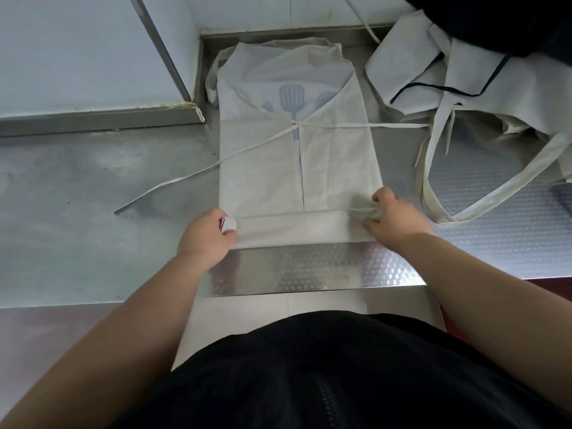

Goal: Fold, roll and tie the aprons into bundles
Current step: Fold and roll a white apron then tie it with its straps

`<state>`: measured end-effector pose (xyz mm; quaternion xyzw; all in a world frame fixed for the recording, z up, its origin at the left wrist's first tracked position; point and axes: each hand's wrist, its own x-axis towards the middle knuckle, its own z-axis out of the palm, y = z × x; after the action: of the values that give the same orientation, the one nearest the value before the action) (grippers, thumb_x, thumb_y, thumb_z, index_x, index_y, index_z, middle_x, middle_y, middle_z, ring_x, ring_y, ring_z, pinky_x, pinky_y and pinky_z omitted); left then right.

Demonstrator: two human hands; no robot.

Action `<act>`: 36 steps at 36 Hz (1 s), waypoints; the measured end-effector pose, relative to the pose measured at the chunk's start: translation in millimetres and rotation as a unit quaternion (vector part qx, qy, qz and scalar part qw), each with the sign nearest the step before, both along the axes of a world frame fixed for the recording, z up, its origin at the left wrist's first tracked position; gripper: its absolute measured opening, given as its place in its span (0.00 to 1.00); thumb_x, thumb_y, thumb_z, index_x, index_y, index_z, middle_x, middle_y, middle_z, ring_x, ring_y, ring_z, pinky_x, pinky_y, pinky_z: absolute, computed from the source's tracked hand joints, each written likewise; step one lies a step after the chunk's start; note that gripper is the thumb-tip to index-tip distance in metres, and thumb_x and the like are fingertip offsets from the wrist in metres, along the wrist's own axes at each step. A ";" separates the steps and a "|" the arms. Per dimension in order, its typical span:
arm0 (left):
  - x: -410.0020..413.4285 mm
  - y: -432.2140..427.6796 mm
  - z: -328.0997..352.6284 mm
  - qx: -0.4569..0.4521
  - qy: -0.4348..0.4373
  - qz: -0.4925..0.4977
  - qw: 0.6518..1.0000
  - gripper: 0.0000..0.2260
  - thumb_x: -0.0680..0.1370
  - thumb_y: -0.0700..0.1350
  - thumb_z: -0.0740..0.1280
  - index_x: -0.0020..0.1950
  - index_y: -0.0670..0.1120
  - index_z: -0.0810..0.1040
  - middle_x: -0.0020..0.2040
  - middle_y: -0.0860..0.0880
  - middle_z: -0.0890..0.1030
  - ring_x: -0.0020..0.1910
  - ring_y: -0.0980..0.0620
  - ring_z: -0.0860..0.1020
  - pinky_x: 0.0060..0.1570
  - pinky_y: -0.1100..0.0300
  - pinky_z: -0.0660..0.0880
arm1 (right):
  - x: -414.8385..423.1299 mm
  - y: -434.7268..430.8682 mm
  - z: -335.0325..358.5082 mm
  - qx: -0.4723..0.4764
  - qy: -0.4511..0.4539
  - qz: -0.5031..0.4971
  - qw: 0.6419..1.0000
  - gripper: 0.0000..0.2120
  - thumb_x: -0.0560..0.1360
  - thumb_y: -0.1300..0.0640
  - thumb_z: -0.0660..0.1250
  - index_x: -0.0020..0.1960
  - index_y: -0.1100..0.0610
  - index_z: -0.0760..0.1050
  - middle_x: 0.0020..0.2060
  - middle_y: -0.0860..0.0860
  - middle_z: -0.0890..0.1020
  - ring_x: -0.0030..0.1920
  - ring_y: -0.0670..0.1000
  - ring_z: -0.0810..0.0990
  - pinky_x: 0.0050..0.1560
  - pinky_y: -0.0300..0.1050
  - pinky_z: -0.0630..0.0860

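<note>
Hands: L hand (205,233) & R hand (394,218) pinch rolled hem of flat white cloth apron (297,174).

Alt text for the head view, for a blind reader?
The left hand and right hand grip the rolled near end of a folded white apron on a steel counter. Its ties trail sideways; more aprons lie heaped at right.

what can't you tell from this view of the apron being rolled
Head view:
- Print on the folded apron: mostly covered by its flaps.
- Apron pile: cut by the right edge, partly under dark cloth; count unclear.
- Fingertips of left hand and right hand: mostly tucked into the rolled hem.
</note>
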<state>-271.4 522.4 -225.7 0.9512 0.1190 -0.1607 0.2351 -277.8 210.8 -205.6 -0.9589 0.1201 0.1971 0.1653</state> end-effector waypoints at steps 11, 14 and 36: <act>-30.6 -10.3 0.4 0.086 -0.083 -0.283 0.951 0.30 0.71 0.64 0.52 0.66 0.51 0.74 0.67 0.51 0.72 0.66 0.48 0.72 0.68 0.47 0.59 | -20.2 5.2 -15.9 -0.089 0.022 0.275 0.957 0.37 0.73 0.31 0.54 0.76 0.46 0.51 0.76 0.47 0.52 0.74 0.51 0.55 0.75 0.47 0.44; -27.8 -11.7 4.1 0.130 -0.033 -0.289 0.948 0.36 0.68 0.72 0.59 0.71 0.55 0.65 0.71 0.56 0.65 0.70 0.54 0.64 0.71 0.51 0.49 | -16.0 7.0 -11.1 -0.085 -0.023 0.261 0.961 0.24 0.79 0.39 0.52 0.73 0.46 0.61 0.73 0.46 0.62 0.70 0.53 0.65 0.70 0.47 0.55; -22.8 -11.1 -2.9 0.075 -0.146 -0.107 0.981 0.22 0.74 0.37 0.64 0.68 0.49 0.72 0.64 0.44 0.73 0.60 0.40 0.72 0.57 0.48 0.70 | -12.8 5.8 -6.2 -0.161 -0.052 0.286 0.943 0.23 0.77 0.59 0.59 0.70 0.46 0.64 0.66 0.51 0.68 0.66 0.56 0.65 0.65 0.49 0.59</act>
<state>-294.2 511.3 -228.6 0.9866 -0.0075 -0.0354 0.1593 -290.6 216.6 -211.8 -0.9756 -0.1379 0.1637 -0.0491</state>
